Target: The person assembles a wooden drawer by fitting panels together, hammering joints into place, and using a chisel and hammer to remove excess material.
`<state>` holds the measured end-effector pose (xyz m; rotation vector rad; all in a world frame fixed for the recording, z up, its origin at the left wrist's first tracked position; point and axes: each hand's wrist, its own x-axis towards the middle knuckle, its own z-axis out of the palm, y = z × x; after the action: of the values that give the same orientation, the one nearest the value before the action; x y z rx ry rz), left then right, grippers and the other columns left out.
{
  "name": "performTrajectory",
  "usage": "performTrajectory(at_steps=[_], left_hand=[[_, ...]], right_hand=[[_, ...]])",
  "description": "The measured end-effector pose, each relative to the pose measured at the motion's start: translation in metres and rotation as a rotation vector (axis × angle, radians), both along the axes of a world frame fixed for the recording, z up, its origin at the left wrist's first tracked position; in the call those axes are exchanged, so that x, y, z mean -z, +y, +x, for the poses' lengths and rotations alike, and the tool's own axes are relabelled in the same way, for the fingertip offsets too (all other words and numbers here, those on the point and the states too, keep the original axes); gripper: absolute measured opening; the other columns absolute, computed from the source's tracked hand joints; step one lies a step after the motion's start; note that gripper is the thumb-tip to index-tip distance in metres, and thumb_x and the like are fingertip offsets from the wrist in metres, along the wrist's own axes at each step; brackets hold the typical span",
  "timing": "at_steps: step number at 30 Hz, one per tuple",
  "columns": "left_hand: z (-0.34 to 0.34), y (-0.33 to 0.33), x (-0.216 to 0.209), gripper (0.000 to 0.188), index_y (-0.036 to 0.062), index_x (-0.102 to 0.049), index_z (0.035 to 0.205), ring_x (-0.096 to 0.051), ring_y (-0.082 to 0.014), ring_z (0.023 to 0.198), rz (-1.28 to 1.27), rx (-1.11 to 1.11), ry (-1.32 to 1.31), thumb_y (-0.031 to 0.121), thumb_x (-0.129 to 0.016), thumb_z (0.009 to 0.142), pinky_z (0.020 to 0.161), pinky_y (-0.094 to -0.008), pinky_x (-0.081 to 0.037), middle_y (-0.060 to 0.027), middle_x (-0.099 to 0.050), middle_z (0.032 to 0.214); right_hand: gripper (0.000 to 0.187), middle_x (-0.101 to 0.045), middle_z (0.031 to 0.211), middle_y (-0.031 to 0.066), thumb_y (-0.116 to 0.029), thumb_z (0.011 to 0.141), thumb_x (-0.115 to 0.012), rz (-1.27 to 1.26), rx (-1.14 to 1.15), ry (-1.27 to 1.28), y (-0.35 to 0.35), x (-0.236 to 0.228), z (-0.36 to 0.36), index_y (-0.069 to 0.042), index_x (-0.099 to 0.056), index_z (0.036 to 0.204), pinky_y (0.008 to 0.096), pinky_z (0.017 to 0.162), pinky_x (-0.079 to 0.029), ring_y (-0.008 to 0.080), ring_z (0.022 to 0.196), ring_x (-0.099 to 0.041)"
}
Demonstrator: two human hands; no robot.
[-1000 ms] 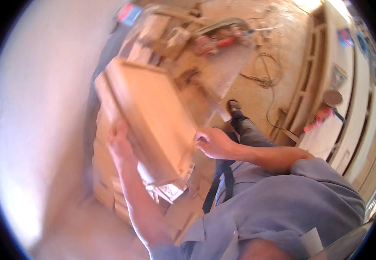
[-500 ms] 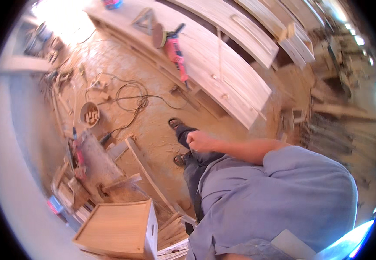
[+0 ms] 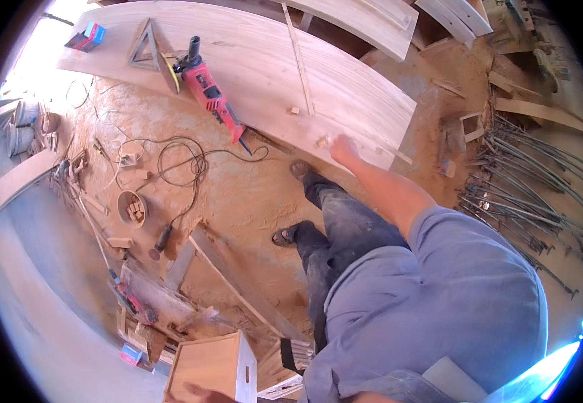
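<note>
My right hand (image 3: 345, 152) is closed, with its fingers curled and slightly blurred, at the near edge of a long pale wooden panel (image 3: 251, 74). Whether anything sits inside it is hidden. A small wood offcut (image 3: 294, 111) and a thin strip (image 3: 298, 60) lie on the panel close by. Farther left on it rests a red angle polisher (image 3: 211, 94) with a round yellow-edged disc. At the bottom edge, partly cut off, my left hand (image 3: 205, 393) reaches over a wooden box (image 3: 204, 363) with its fingers stretched out.
A triangular wooden frame (image 3: 145, 48) and a blue-red carton (image 3: 86, 37) sit on the panel's far left. Cables (image 3: 194, 158), a bucket of offcuts (image 3: 133, 208) and a long board (image 3: 237, 282) are on the dusty floor. Several metal bar clamps (image 3: 526, 174) lie at right.
My right hand has moved from in front of my legs to the panel's edge. My left hand has come into view by the box. The whole view has shifted.
</note>
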<state>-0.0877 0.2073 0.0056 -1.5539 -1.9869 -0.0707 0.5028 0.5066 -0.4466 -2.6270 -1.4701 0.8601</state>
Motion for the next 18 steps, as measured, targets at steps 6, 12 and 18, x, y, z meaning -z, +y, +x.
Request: performTrajectory(at_steps=[6,12,18], left_hand=[[0.208,0.116,0.047,0.047,-0.004,-0.053,0.137,-0.049,-0.042,0.13,-0.489,-0.127,-0.643,0.012,-0.062,0.093,0.112,-0.0538,-0.033,-0.0254,-0.055,0.135],[0.282,0.133,0.072,0.048,-0.0037,-0.055,0.132,-0.051,-0.0449,0.123,-0.682,-0.072,-1.024,0.005,-0.066,0.086,0.109,-0.0537,-0.036,-0.0248,-0.057,0.131],[0.288,0.166,0.077,0.047,-0.0059,-0.055,0.131,-0.056,-0.0391,0.117,-0.674,-0.053,-1.0,0.0,-0.064,0.085,0.105,-0.0464,-0.041,-0.0232,-0.061,0.122]], right_hand=[[0.038,-0.066,0.113,0.0261,-0.022,0.086,-0.061,-0.039,0.113,0.122,0.129,-0.017,-0.019,0.001,-0.062,0.116,0.048,0.092,-0.054,0.0404,0.11,-0.065],[0.071,-0.056,0.133,0.0283,-0.027,0.082,-0.073,-0.141,-0.04,0.036,0.179,0.0,-0.02,-0.001,-0.041,0.14,0.0476,0.096,-0.053,0.0395,0.119,-0.061],[0.07,-0.065,0.114,0.0272,-0.024,0.078,-0.075,-0.088,0.048,0.091,0.186,-0.002,-0.021,0.003,-0.045,0.135,0.0461,0.09,-0.054,0.0381,0.107,-0.066]])
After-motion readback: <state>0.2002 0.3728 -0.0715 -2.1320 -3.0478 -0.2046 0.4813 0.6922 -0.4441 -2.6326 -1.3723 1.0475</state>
